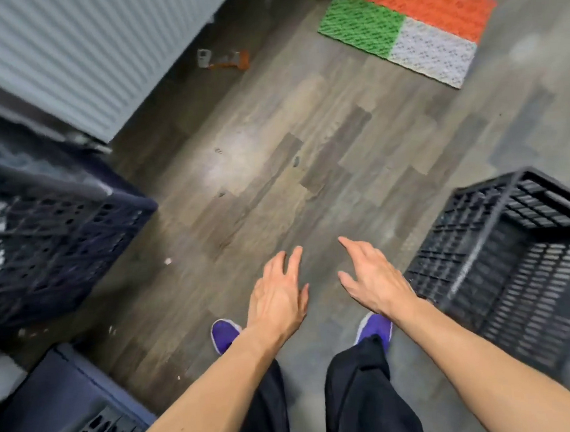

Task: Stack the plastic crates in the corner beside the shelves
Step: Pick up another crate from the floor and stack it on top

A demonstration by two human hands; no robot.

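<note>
A black lattice plastic crate [516, 265] stands on the floor at the right. A dark blue crate [50, 241] sits at the left, blurred, and the edge of another dark blue crate [71, 416] shows at the bottom left. My left hand [276, 295] and my right hand [373, 277] hover over the floor between the crates, palms down, fingers spread, holding nothing. My right hand is just left of the black crate's near corner, not touching it.
A white ribbed panel [69, 52] leans along the upper left. A green, orange and white mat [408, 25] lies at the far right, and a small orange and white object [227, 60] lies on the wood floor [272, 155]. Purple shoes show below my hands.
</note>
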